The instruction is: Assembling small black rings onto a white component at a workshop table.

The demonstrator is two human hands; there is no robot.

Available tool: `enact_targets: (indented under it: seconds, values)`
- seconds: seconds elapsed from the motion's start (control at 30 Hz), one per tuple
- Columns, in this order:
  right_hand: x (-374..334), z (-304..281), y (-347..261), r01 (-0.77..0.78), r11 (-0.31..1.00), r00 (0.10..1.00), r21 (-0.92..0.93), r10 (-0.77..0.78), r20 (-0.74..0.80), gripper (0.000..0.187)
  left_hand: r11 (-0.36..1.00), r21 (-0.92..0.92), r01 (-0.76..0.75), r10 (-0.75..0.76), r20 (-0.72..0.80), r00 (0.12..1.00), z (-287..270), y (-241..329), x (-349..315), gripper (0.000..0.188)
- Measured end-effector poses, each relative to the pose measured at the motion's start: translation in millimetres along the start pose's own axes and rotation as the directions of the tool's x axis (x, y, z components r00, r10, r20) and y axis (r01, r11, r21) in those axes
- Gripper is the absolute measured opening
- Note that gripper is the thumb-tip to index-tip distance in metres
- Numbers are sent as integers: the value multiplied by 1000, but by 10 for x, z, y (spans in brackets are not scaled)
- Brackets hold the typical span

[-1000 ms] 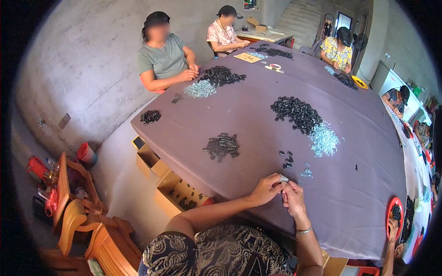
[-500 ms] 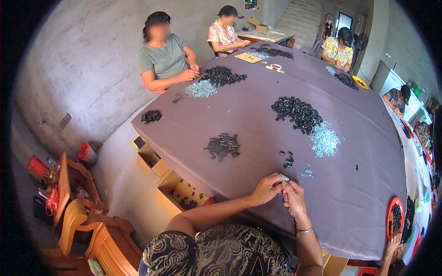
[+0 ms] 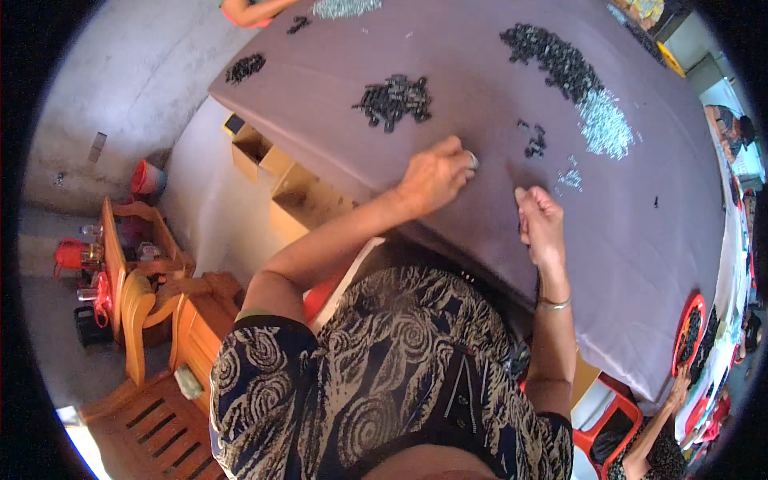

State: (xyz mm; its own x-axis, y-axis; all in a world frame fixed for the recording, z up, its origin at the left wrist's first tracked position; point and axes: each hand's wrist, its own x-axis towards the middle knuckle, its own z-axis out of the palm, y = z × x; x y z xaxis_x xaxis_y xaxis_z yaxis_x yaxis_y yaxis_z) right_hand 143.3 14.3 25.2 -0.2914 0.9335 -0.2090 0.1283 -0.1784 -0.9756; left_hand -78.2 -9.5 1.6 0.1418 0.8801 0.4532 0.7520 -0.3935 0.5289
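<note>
Over the near part of the cloth-covered table (image 3: 480, 88), my left hand (image 3: 436, 178) has its fingers curled together. A pale silvery bit shows at its fingertips; whether it is held or worn on a finger I cannot tell. My right hand (image 3: 542, 222), with a bracelet on the wrist, is closed with thumb and fingers pinched; anything inside is too small to make out. The hands are apart. Just beyond them lie a few small black pieces (image 3: 534, 142) and a little scatter of silvery-blue pins (image 3: 570, 178). A pile of black pieces (image 3: 394, 102) sits beyond my left hand.
Farther right are a large heap of black pieces (image 3: 552, 58) and a heap of silvery-blue pins (image 3: 606, 124). Open cardboard boxes (image 3: 308, 196) stand below the left edge. A red-rimmed tray (image 3: 686, 332) lies right, by a co-worker's hand (image 3: 680, 386). A wooden chair (image 3: 152, 312) stands left.
My hands were together and have moved apart, left hand leftward and right hand rightward. The view has tilted down, so the co-workers at the far side are mostly out of sight.
</note>
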Motion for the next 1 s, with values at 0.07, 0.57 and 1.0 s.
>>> enact_targets:
  seconds: [0.07,0.57,1.0]
  values:
    - [-18,-10,32,-2,1000,1000,27,1,29,36,995,89,35,-27,-89,996,-145,-61,-90,16]
    - [-67,1,7,45,999,999,1,-45,20,37,933,245,264,-178,-324,929,-664,-640,-516,16]
    - [-58,7,28,75,997,997,-32,-75,21,36,819,432,377,-195,-408,892,-931,-1143,-355,25]
